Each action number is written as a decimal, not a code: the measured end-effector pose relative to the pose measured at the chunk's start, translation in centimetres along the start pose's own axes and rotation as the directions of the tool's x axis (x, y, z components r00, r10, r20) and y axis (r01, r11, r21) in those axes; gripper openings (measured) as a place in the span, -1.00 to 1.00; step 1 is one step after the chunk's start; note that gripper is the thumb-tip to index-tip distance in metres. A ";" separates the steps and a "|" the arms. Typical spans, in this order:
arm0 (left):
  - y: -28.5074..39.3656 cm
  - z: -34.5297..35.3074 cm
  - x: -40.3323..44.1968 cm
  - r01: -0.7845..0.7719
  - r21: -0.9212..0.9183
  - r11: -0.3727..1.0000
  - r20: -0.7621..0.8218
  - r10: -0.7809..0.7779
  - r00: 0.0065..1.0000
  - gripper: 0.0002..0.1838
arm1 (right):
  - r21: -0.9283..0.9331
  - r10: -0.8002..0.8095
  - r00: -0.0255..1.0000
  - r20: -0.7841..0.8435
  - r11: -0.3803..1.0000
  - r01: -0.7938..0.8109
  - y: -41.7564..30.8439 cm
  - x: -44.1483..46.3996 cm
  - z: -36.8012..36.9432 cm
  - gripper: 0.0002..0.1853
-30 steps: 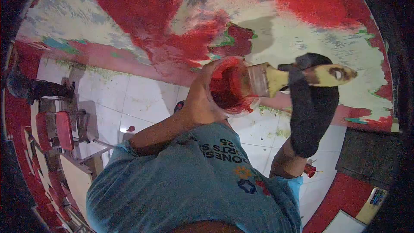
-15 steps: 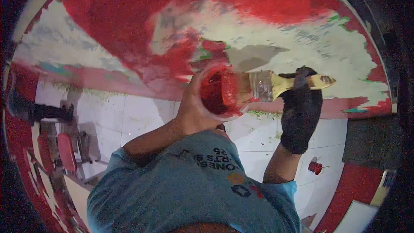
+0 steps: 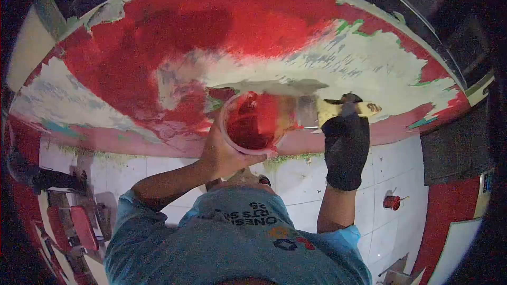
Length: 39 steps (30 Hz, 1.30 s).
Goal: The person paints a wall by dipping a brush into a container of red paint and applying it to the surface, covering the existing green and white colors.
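My left hand [image 3: 217, 150] is bare and wrapped round a translucent plastic tub [image 3: 244, 151] with wet red paint inside. In my right hand [image 3: 346, 150], which wears a black glove, is a wide paintbrush [image 3: 373, 108] with a pale yellow handle and a metal ferrule. Its bristles, red with paint and slightly blurred, are over the tub's right side; whether they touch the rim I cannot tell. Just beyond both hands is a wall [image 3: 288, 66], patchy with red paint and whitish areas.
A small red container [image 3: 391, 202] with a stick-like piece across it stands on the white tiled floor [image 3: 296, 187] at right. Red-padded chairs [image 3: 83, 227] are at the lower left. Debris lies along the wall's foot. Part of another person's dark-clothed leg [image 3: 58, 179] appears at left.
The view has tilted up, showing more of the wall's upper edge. Both hands, with tub and brush, appear lower and further left. The bristles have shifted slightly right relative to the tub.
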<state>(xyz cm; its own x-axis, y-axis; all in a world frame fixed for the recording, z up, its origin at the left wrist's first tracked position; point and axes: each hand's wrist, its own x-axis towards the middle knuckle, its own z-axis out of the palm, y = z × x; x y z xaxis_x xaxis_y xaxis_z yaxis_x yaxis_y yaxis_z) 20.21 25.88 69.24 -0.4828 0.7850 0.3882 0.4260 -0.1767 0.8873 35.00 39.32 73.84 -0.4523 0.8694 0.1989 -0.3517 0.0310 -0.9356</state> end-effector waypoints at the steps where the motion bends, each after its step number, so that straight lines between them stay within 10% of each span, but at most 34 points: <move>1: 0.4 0.2 0.3 -0.012 0.032 0.999 -0.016 0.013 1.000 0.08 | 0.001 -0.006 1.000 -0.002 1.000 0.006 -0.3 0.2 -0.3 -0.75; 7: 0.9 0.6 1.3 -0.061 0.113 0.992 -0.012 0.063 0.998 0.10 | 0.266 -0.346 0.929 -0.129 0.891 0.369 -1.1 1.4 -0.2 -0.74; 12: 0.8 0.8 0.6 0.016 -0.015 1.000 -0.011 -0.017 1.000 0.09 | -0.247 -0.707 0.645 -0.289 0.706 0.664 -1.2 3.5 -0.7 -0.83; 13: 0.9 0.7 0.3 0.001 0.020 1.000 -0.005 0.000 1.000 0.08 | -0.726 -0.785 0.579 -0.218 0.528 0.442 -1.7 2.6 -1.8 -0.86; 15: -0.2 0.4 -0.5 0.045 -0.028 0.999 -0.002 -0.045 0.999 0.08 | -0.675 -0.871 0.481 -0.099 0.414 0.611 -2.4 1.5 -1.7 -0.79; 19: -2.4 -0.8 -3.8 0.240 -0.206 0.949 0.056 -0.234 0.971 0.07 | -0.426 -0.548 0.818 0.175 0.707 0.565 1.5 -1.0 1.0 -0.64; 21: -3.6 -1.7 -5.6 0.327 -0.285 0.901 0.098 -0.312 0.945 0.06 | -0.369 -0.646 0.459 0.610 0.281 0.886 2.3 -0.3 0.9 -0.61; 22: -4.1 -1.9 -6.6 0.369 -0.323 0.872 0.118 -0.350 0.929 0.06 | -0.370 -0.649 0.458 0.608 0.278 0.886 2.1 -0.7 0.8 -0.61; 24: -4.9 -2.5 -8.0 0.455 -0.390 0.801 0.161 -0.427 0.890 0.05 | -0.030 -0.264 0.876 0.403 0.953 0.301 1.7 -2.2 0.4 -0.57; 27: -4.9 -2.8 -8.9 0.479 -0.535 0.696 0.240 -0.418 0.876 0.04 | -0.617 -0.644 0.764 0.029 0.590 0.521 -0.7 0.3 0.7 -0.84; 32: -5.3 -2.6 -10.3 0.587 -0.668 0.457 0.295 -0.562 0.773 0.03 | -0.278 -0.853 0.520 0.038 0.491 0.826 -0.8 0.3 1.8 -0.90; 34: -4.0 -1.9 -10.4 0.296 -0.484 0.824 0.089 -0.291 0.953 0.03 | -0.359 -0.809 0.563 0.172 0.480 0.800 -1.4 0.2 1.8 -0.91; 36: -3.5 -2.1 -10.5 0.335 -0.549 0.766 0.124 -0.322 0.939 0.03 | -0.832 -0.675 0.736 0.045 0.382 0.401 -2.9 0.7 1.8 -0.89; 39: -3.3 -2.0 -10.3 0.421 -0.719 0.553 0.230 -0.383 0.895 0.03 | -0.574 -0.899 0.427 -0.099 0.402 0.714 -3.9 2.9 0.2 -0.83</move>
<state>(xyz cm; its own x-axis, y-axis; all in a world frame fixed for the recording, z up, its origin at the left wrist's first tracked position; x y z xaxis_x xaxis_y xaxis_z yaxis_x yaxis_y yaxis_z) 22.22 17.21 62.85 -0.4193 0.9065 -0.0493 -0.5174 -0.1940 0.8334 34.88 41.62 78.15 0.2043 0.3918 0.8971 0.0064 0.9159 -0.4014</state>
